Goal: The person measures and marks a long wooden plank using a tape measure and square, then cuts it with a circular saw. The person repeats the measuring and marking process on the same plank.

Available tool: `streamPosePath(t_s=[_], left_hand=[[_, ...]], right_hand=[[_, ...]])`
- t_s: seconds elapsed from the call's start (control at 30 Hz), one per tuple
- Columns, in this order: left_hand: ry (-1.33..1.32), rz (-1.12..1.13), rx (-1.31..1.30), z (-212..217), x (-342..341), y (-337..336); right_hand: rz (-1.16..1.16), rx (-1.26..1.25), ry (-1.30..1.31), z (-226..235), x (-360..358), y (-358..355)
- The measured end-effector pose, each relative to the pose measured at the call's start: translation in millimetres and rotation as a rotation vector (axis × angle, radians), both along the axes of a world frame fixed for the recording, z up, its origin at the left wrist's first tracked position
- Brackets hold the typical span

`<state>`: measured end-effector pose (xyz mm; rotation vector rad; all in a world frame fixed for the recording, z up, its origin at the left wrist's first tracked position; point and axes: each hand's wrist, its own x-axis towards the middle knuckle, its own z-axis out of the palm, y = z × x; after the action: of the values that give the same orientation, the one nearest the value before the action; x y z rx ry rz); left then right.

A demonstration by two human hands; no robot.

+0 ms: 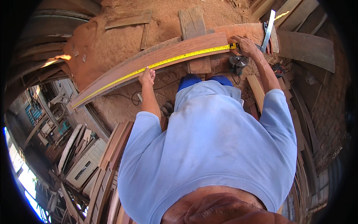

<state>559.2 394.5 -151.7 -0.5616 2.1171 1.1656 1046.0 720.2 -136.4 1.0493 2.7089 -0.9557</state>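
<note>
All along a reddish plank (179,49), holding a yellow tape (175,58), already drawn out to near the left end; cannot see any marks. Pinching the tape with the left hand (147,76); at the case (234,46) with the right hand (246,45), cannot tell that grip.

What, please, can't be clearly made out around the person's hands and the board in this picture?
All in the head view:
Tape measure: finest markings too small to read.
Right hand: its own back hides the palm.
Board: underside faces away.
Lap: covered by the light-blue shirt.
</note>
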Motion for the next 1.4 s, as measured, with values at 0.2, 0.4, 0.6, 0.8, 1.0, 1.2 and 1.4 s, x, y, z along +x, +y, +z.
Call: streamPosePath(t_s=[0.2, 0.4, 0.6, 0.8, 1.0, 1.2, 1.4], left_hand=[[0.014, 0.018, 0.016, 0, 2, 0], [-0.017, 0.042, 0.082, 2, 0, -4], [-0.085, 0.487, 0.334, 23, 14, 4], [-0.017, 0.613, 0.685, 17, -24, -35], [0.119, 0.609, 0.656, 53, -70, -54], [0.402, 0.510, 0.689, 98, -78, -44], [0.183, 0.575, 0.628, 68, -122, -60]], right_hand=[[0.055, -0.086, -0.142, -18, -6, 5], [0.035, -0.048, 0.118, -27, 17, -9], [0.011, -0.307, 0.119, 45, 10, -57], [0.023, -0.607, -0.011, 67, -34, -114], [0.163, -0.629, 0.022, 56, -80, -149], [0.192, -0.668, 0.308, 64, -108, -147], [0.228, -0.726, 0.099, 56, -142, -148]])
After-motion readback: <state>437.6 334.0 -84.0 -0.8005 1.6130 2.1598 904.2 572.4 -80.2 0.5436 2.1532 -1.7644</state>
